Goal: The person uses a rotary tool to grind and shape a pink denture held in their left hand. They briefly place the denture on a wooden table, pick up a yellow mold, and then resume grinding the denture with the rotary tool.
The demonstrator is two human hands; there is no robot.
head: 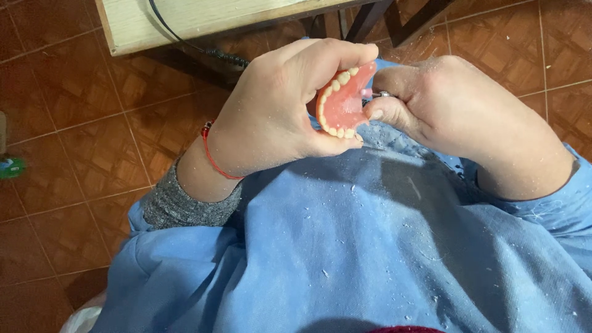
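Blue fabric (370,246), a gown or apron speckled with pale dust and chips, is spread across the lap closest to the lens, and it seems to be kept there so that falling debris is caught. Beyond it, a floor of reddish-brown tiles (74,154) is seen, and at the top edge a pale wooden tabletop (185,18) is crossed by a black cable (185,40). The left hand (277,111) is curled closed around a pink denture (342,102), which is pinched between thumb and fingertips above the lap, its arch of pale teeth turned sideways and its hollow inner face turned toward the other hand, apparently so that surface can be reached. A grey knit cuff (185,206) is pushed up the left forearm, and a thin red string bracelet (213,154) is worn at the wrist. The right hand (444,105) is closed as well, with its fingertips pressed together against the denture's inner side; a small metal tool tip (382,94) is gripped there, though little of it is shown and its kind cannot be told. Both hands are dusted with white powder.
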